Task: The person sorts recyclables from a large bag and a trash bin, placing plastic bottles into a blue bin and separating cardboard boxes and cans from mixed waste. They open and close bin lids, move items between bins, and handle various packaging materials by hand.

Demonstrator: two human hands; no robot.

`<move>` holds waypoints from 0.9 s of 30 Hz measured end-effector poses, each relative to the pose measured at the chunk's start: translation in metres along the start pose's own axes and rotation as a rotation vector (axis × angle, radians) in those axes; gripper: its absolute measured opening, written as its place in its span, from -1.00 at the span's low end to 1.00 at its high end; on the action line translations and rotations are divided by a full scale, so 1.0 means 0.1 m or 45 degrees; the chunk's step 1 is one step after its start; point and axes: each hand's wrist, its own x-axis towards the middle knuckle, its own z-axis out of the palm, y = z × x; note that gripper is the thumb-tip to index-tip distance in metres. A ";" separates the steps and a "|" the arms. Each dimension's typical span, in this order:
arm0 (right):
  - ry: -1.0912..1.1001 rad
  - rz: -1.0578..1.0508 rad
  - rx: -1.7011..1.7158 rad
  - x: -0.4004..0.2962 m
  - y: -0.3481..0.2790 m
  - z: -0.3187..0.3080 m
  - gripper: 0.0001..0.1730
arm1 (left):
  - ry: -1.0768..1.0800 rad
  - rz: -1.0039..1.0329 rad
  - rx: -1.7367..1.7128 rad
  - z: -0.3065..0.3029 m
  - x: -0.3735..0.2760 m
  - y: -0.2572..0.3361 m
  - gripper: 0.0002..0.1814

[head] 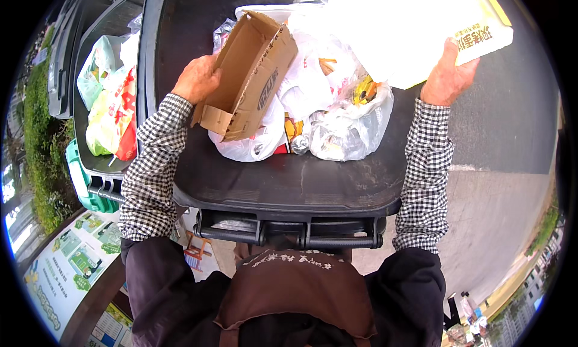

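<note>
My left hand [198,78] grips the left side of an open brown cardboard box [259,83], tilted above the rubbish with its hollow side facing up and left. At the upper right, my right hand [449,78] holds the near corner of a white box [393,31] with a yellow edge and printed writing; much of it is washed out by glare. Beneath both lies a dark wheeled bin [289,182] with tied white plastic bags [350,135] in it. A crumpled silvery piece [300,144] and a red and yellow packet [293,128] show between the bags.
A second dark bin [106,164] at the left contains green and red plastic bags [124,116]. Behind it run a hedge [38,135] and a printed sign board [67,274]. Grey pavement [501,202] lies to the right. People [467,315] appear at the lower right.
</note>
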 end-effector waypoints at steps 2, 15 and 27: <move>-0.042 -0.050 -0.125 0.00 -0.03 0.01 -0.44 | 0.148 -0.036 0.059 -0.19 -0.06 -0.05 -0.68; -0.476 -0.204 -0.252 -0.06 -0.14 0.11 -0.43 | 0.842 0.183 -0.742 -1.07 0.09 0.82 -0.68; -0.770 0.225 0.314 -0.20 -0.05 0.10 -0.09 | 0.907 0.271 -0.203 -0.20 0.57 2.50 -0.35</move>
